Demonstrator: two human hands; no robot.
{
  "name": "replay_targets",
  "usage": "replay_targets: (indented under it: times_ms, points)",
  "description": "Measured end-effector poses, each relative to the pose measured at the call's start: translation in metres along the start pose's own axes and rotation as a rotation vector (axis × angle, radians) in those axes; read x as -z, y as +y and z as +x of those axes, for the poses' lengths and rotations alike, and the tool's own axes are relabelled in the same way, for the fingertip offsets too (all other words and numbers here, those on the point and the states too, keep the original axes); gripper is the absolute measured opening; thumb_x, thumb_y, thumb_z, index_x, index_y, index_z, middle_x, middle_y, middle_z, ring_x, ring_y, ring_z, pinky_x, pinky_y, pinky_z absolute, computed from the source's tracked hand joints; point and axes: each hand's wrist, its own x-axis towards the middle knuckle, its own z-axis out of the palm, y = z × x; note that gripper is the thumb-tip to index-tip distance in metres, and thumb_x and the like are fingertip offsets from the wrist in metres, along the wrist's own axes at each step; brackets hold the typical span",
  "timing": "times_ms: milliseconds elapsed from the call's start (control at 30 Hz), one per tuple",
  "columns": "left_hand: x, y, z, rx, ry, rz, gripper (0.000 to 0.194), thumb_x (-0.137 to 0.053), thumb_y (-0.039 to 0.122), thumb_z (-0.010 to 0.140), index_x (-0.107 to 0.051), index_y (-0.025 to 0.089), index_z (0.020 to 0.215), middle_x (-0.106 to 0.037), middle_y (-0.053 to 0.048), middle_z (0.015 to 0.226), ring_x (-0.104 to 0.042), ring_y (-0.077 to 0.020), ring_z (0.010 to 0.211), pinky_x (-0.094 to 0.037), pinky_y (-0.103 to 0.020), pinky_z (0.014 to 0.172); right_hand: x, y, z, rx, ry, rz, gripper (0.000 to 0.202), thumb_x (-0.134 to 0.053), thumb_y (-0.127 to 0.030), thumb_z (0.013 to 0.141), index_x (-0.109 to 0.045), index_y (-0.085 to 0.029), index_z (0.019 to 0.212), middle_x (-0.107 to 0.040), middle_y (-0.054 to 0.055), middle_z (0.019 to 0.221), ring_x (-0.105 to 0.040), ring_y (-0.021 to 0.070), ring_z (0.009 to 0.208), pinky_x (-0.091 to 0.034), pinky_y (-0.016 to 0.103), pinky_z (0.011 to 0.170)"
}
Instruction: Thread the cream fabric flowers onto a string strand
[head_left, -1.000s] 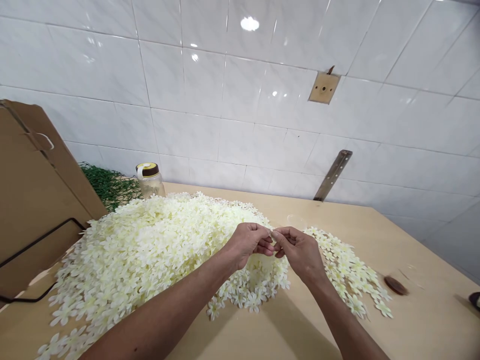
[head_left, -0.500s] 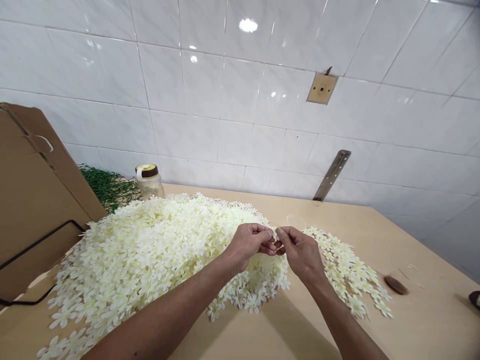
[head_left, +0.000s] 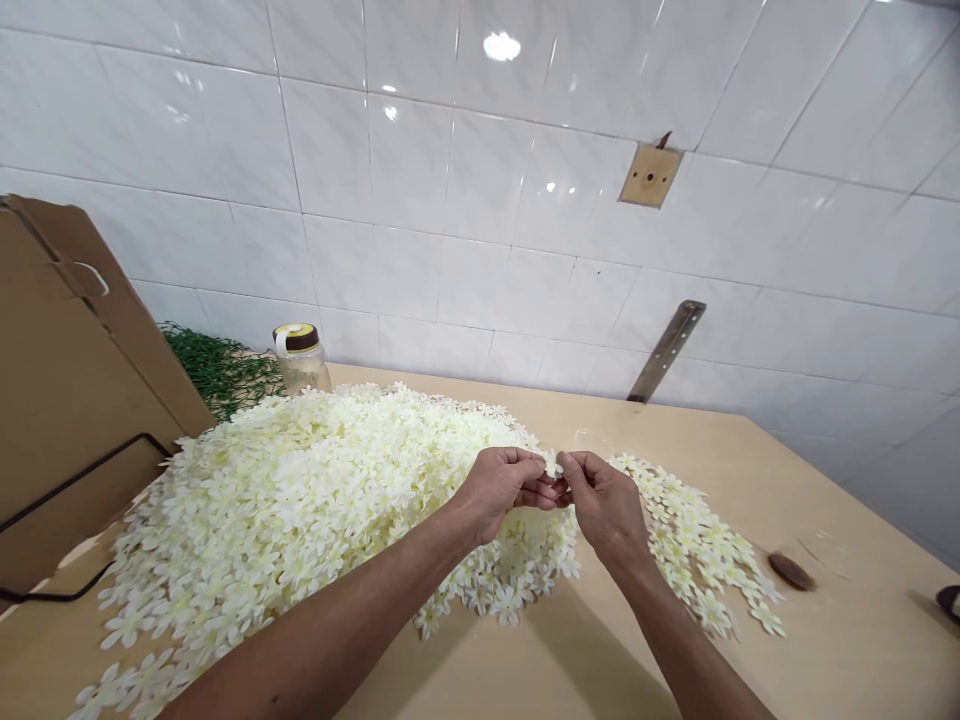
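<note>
Between my two hands is a small white flower [head_left: 551, 464], pinched at its edges. My left hand [head_left: 505, 486] has thumb and fingers closed on its left side. My right hand [head_left: 604, 496] is closed on its right side, fingertips close to those of the left. A large heap of pale white-yellow flowers [head_left: 315, 480] lies to the left and beneath my left hand. A smaller spread of similar flowers [head_left: 694, 535] lies right of my right hand.
A lidded clear bottle [head_left: 301, 360] and green netting [head_left: 217, 370] stand behind the heap. At left is a cardboard box [head_left: 75, 390] with a black metal rod [head_left: 82, 470]. A brown oval object [head_left: 791, 571] lies right on the wooden table [head_left: 847, 640]; a metal bracket [head_left: 667, 352] leans by the tiled wall.
The white flower between my fingertips shows more clearly, and my right fingertips are slightly farther right. The view has shifted slightly.
</note>
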Motion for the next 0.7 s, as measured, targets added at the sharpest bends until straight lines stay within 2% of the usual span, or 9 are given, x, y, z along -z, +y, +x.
replay_targets:
  times_ms: [333,467,700]
  points:
    - [0.003,-0.005,0.003,-0.033,-0.017,0.056,0.015,-0.07,0.02,0.08,-0.063,0.008,0.074,-0.067,-0.01,0.067,-0.065,-0.0154,0.055,-0.058,-0.033,0.066,-0.002,0.002,0.0,0.049,0.011,-0.064,0.046,-0.055,-0.062,0.086,-0.069,-0.018,0.081,-0.069,0.005,0.064,-0.068,0.02,0.057,-0.059,0.029,0.057]
    - [0.005,-0.007,0.005,-0.047,0.034,0.12,0.012,-0.071,0.018,0.08,-0.062,0.01,0.077,-0.065,-0.008,0.063,-0.065,-0.0159,0.055,-0.058,-0.034,0.065,0.0,0.003,0.002,-0.015,-0.045,0.017,0.047,-0.055,-0.063,0.086,-0.066,-0.017,0.081,-0.068,0.004,0.066,-0.067,0.0181,0.055,-0.058,0.029,0.056]
    - [0.015,-0.004,0.013,-0.073,0.136,0.073,0.009,-0.065,0.015,0.083,-0.062,0.009,0.077,-0.068,-0.011,0.074,-0.065,-0.0145,0.056,-0.057,-0.029,0.059,0.001,0.014,0.008,-0.139,-0.068,0.221,0.047,-0.057,-0.061,0.085,-0.062,-0.016,0.074,-0.065,0.004,0.069,-0.062,0.0148,0.054,-0.055,0.028,0.053]
